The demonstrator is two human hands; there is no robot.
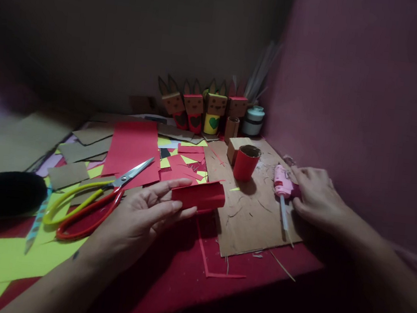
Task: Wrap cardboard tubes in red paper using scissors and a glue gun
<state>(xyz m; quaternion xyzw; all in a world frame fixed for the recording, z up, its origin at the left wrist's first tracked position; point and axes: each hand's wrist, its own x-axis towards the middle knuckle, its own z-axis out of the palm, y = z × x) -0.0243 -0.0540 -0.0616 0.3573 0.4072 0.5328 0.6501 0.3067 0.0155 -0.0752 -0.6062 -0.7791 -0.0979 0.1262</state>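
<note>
My left hand [149, 212] pinches a curled piece of red paper [204, 196] between thumb and fingers, over the near edge of a cardboard sheet [250, 221]. On the right, my right hand [313, 194] is closed round the handle of a pink glue gun [283, 181]; the handle is mostly hidden by the fingers. A glue stick [284, 213] pokes out of the gun's rear, toward me. Upright on the cardboard stands a red-covered tube [246, 163], in front of a small cardboard box [234, 149].
Scissors with yellow and red handles [103, 200] lie left of my left hand, by a striped pencil [38, 220] and a black oval object [4, 193]. Red paper [130, 147] and scraps cover the table. Several cardboard figures [215, 104] and a pale jar [253, 120] stand against the wall.
</note>
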